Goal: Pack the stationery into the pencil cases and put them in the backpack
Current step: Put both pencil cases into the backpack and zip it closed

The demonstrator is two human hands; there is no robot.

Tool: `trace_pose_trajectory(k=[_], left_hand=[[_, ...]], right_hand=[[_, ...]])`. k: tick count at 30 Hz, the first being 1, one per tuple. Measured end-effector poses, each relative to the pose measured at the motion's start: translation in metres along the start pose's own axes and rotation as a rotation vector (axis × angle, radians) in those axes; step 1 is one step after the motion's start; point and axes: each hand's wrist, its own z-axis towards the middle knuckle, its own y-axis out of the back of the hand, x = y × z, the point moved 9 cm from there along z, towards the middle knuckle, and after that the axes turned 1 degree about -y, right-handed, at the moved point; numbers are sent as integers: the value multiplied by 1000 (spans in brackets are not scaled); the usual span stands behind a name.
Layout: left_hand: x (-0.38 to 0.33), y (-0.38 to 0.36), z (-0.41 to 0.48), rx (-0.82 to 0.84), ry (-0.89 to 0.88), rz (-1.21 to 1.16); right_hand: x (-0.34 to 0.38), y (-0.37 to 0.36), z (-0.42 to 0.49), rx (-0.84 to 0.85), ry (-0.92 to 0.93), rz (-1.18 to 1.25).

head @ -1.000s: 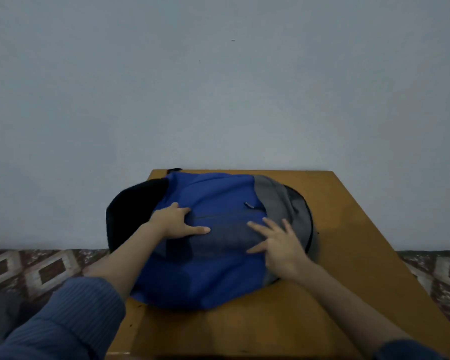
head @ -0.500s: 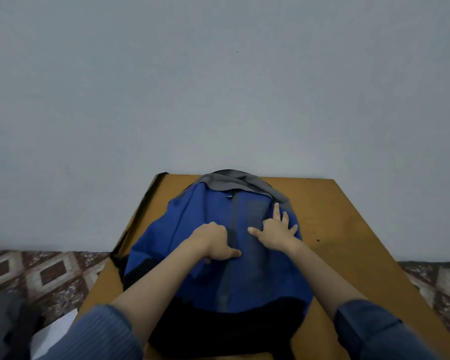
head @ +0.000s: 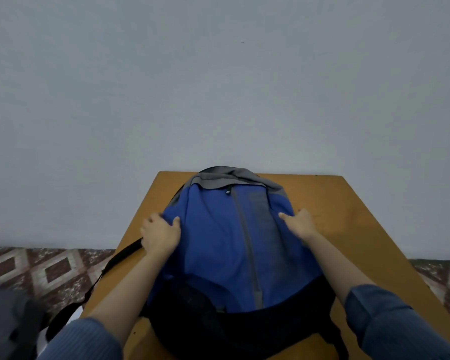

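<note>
1. Grey wall (head: 218,87) behind; patterned floor (head: 37,271) either side of the wooden worktop (head: 348,216).
2. Backpack (head: 218,242) lies flat on the worktop, long axis running away from the person, grey top toward the wall, black base nearest. A second ago it lay crosswise.
3. Both hands have shifted from its middle to its sides.
4. Left hand (head: 160,236) curls around the left edge, gripping the fabric.
5. Right hand (head: 300,224) clasps the right edge, thumb on top.
6. Black strap (head: 109,268) hangs off the left side.
</note>
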Motion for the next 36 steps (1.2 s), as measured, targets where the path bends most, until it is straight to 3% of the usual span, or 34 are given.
trace_pose_trajectory(k=[2, 5, 8, 11, 16, 23, 36], left_hand=[[23, -18, 4, 137, 202, -267], [29, -34, -1, 270, 325, -535], [31, -36, 0, 315, 346, -586], [37, -32, -3, 259, 358, -561], [23, -17, -12, 207, 297, -633], [-25, 47, -19, 92, 61, -849], [-63, 114, -38, 75, -85, -1032]], right_hand=[[-8, -5, 2, 46, -102, 183], [-9, -20, -4, 163, -191, 341], [-6, -30, -14, 246, -195, 447], [0, -29, -20, 224, -140, 564], [26, -12, -35, 114, 78, 658], [85, 39, -72, 24, 375, 711], [122, 87, -104, 93, 505, 837]])
